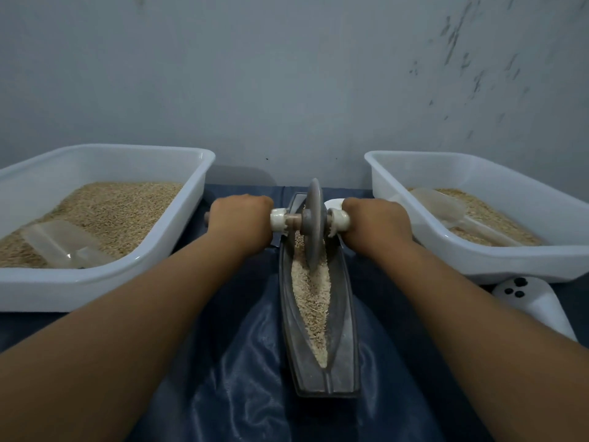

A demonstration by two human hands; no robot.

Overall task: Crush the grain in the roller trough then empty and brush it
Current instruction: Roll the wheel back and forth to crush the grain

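A long grey boat-shaped trough lies on a dark blue cloth, running away from me. Pale grain fills its groove. A grey disc roller stands upright in the far half of the groove, on a wooden axle with white wrapped collars. My left hand grips the axle's left handle. My right hand grips the right handle. Both fists hide most of the handles.
A white tub at left holds grain and a clear scoop. A second white tub at right holds grain and another clear scoop. A white controller lies near the right tub. A grey wall is close behind.
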